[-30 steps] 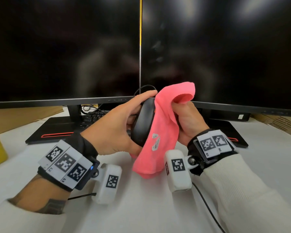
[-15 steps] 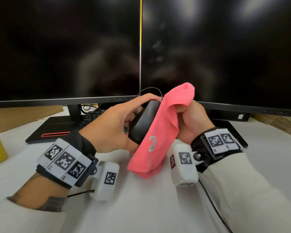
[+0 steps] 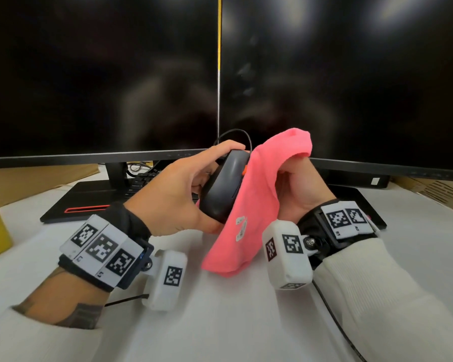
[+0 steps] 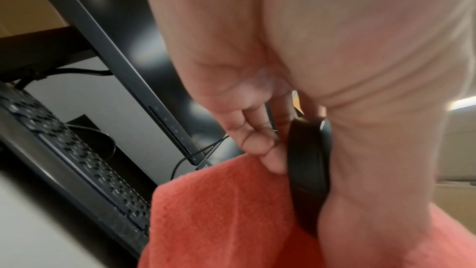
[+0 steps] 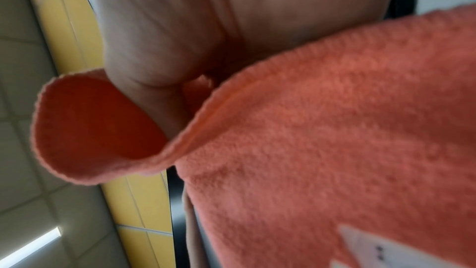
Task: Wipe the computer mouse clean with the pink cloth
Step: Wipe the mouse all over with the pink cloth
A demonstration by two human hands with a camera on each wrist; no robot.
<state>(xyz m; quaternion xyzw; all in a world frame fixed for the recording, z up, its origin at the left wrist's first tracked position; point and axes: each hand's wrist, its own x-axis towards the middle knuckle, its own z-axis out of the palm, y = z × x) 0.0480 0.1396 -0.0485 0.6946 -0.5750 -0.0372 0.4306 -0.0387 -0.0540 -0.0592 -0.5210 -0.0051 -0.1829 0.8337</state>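
Since a second ago the pink cloth (image 3: pixel 249 202) has slid off the top of the computer mouse (image 3: pixel 224 188), so more of the black shell and an orange scroll wheel now show, and the mouse has tipped from near upright to a slant. Both are held up above the white desk (image 3: pixel 233 322), in front of the two dark monitors (image 3: pixel 102 74). The cloth lies against the mouse's right side and hangs below it. The left hand (image 3: pixel 178 197) grasps the mouse, fingers curled over its far end, thumb under its near end. The right hand (image 3: pixel 296 189) clutches the cloth, its fingers hidden under the fabric.
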